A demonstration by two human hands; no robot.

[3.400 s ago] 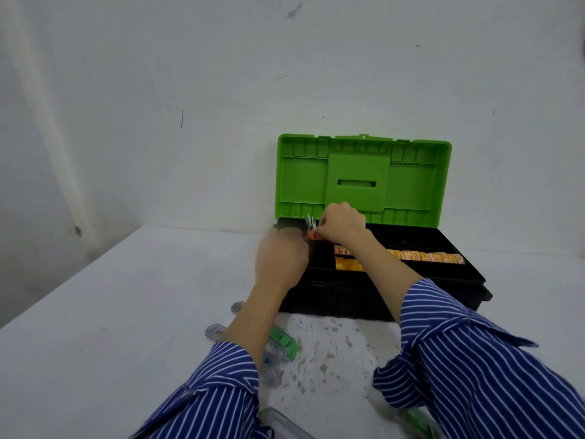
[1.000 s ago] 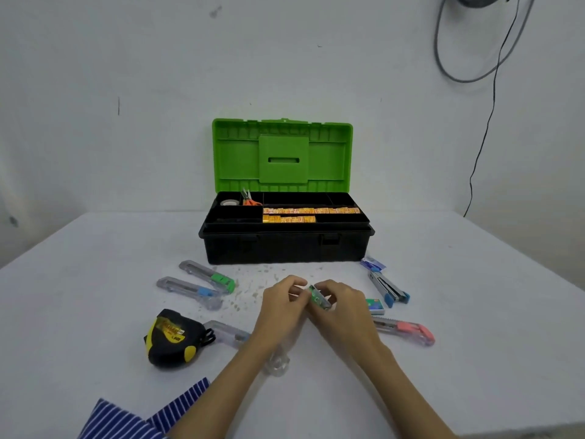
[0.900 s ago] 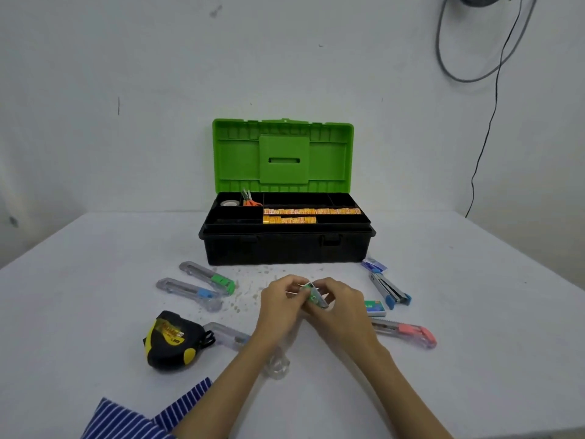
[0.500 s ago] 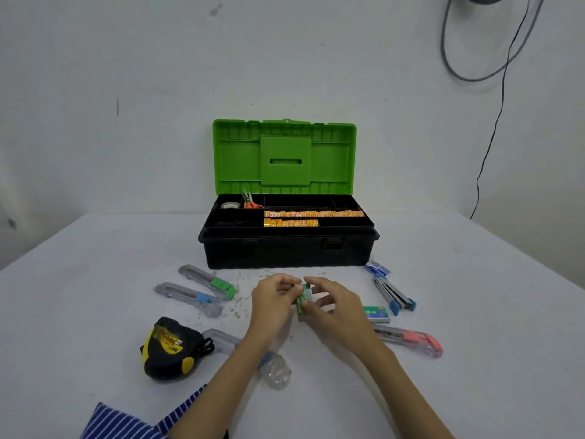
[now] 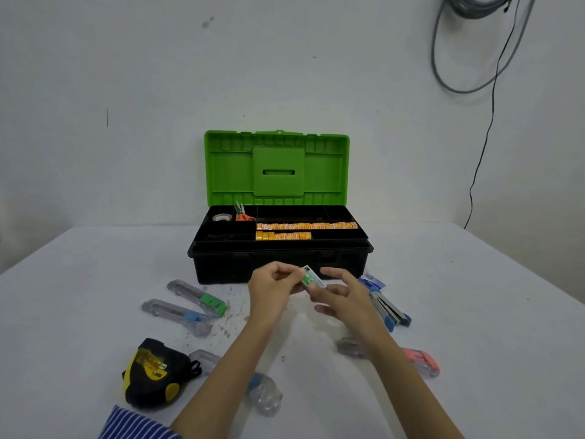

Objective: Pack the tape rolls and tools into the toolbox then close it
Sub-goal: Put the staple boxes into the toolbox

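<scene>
Turning in both hands just in front of the toolbox [image 5: 278, 248], the small green box [image 5: 309, 277] now stands more upright than half a second ago, the left hand [image 5: 274, 285] pinching its near end while the right hand [image 5: 340, 293] has loosened to open fingers steadying it, so I judge it is being readied for the open tray. Its label is too small to read, and the forearms hide parts of the cutters lying on the surface [image 5: 474, 312]

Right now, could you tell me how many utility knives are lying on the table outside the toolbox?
4: green-slider knife and blue-slider knife left of the hands, a clear one under the left forearm, a pink one right. Arms may hide more.
</scene>
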